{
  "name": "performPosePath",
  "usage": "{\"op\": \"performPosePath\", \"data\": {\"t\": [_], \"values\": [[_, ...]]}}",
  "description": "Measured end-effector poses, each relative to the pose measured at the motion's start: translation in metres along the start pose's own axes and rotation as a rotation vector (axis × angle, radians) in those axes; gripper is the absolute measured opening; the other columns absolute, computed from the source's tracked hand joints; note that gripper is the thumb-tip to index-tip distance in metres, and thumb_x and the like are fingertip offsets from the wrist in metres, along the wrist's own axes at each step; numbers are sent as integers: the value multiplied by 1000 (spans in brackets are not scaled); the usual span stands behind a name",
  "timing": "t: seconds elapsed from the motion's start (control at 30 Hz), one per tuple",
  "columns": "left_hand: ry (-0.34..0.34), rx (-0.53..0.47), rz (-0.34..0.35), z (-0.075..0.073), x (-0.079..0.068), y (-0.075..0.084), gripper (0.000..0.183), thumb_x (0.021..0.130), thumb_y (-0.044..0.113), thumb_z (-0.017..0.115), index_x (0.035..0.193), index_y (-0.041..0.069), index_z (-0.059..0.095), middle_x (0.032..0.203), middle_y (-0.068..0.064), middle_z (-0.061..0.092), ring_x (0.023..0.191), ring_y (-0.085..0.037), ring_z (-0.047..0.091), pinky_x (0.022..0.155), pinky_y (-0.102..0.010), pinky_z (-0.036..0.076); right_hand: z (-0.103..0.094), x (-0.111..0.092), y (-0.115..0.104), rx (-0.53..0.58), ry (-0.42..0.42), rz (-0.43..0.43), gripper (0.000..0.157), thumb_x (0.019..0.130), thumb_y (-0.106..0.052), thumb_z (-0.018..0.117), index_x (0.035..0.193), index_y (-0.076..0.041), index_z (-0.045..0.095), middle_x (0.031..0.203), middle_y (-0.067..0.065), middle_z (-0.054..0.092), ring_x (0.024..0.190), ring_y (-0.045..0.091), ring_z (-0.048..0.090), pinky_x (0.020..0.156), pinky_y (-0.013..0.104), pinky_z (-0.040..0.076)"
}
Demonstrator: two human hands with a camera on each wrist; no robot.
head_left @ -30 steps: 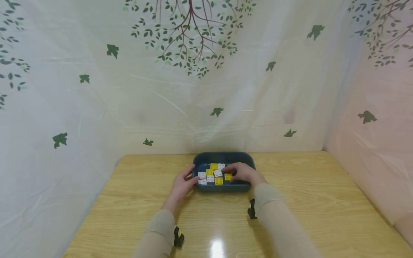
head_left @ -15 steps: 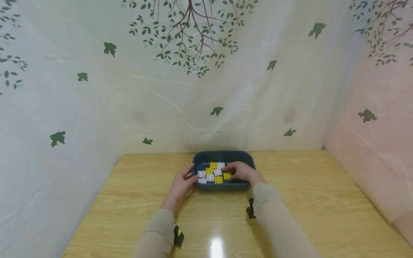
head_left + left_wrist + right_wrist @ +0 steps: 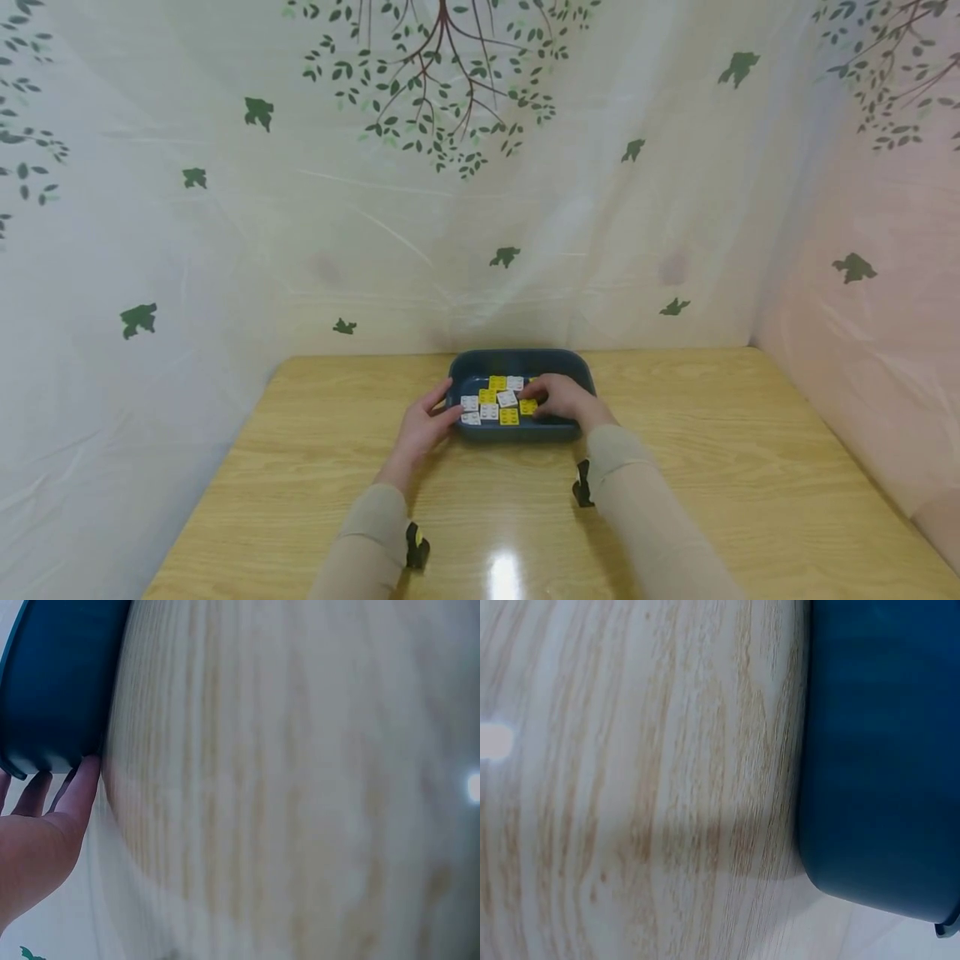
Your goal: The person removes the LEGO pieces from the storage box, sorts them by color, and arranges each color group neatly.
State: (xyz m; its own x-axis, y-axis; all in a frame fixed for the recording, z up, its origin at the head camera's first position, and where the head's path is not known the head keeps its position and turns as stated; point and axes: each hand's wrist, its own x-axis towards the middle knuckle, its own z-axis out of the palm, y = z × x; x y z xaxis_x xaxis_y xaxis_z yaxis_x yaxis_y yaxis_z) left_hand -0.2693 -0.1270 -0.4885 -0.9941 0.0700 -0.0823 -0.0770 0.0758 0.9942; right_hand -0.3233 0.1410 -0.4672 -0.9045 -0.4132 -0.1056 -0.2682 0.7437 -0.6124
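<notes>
Head view: a dark blue tray (image 3: 517, 362) stands on the wooden surface (image 3: 300, 467) just below the middle of the frame. It holds a scatter of small yellow and white tiles (image 3: 498, 402). The left hand (image 3: 422, 428) rests against the tray's left end, its fingers (image 3: 441, 419) extended and fairly straight, thumb raised near the rim. The right hand (image 3: 564, 399) reaches over the tray's right half, fingers curled down among the tiles; whether they pinch one cannot be told at this distance. Both forearms wear beige sleeves. A pale curtain printed with leaves and branches fills the upper frame.

Left wrist view: the tray's outer wall (image 3: 52, 682) occupies the upper left corner; fingers (image 3: 75, 799) at lower left lie straight, tips touching the wall's base. Blurred wood grain fills the rest.

Right wrist view: the tray wall (image 3: 885, 750) fills the right side, standing on the surface (image 3: 630, 787). No hand shows here.
</notes>
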Motion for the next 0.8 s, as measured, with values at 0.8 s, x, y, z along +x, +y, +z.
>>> {"op": "performPosePath", "data": {"t": [0.8], "values": [[-6,-3,14,1,-2,-3,59,95,13,67,150,18,46,157,-12,35,133,-37,46,99,-42,49,-14,-18,-14,18,111,-185,35,86,0,75,120,-6,71,114,8,65,102,24,64,88,36,56]]}}
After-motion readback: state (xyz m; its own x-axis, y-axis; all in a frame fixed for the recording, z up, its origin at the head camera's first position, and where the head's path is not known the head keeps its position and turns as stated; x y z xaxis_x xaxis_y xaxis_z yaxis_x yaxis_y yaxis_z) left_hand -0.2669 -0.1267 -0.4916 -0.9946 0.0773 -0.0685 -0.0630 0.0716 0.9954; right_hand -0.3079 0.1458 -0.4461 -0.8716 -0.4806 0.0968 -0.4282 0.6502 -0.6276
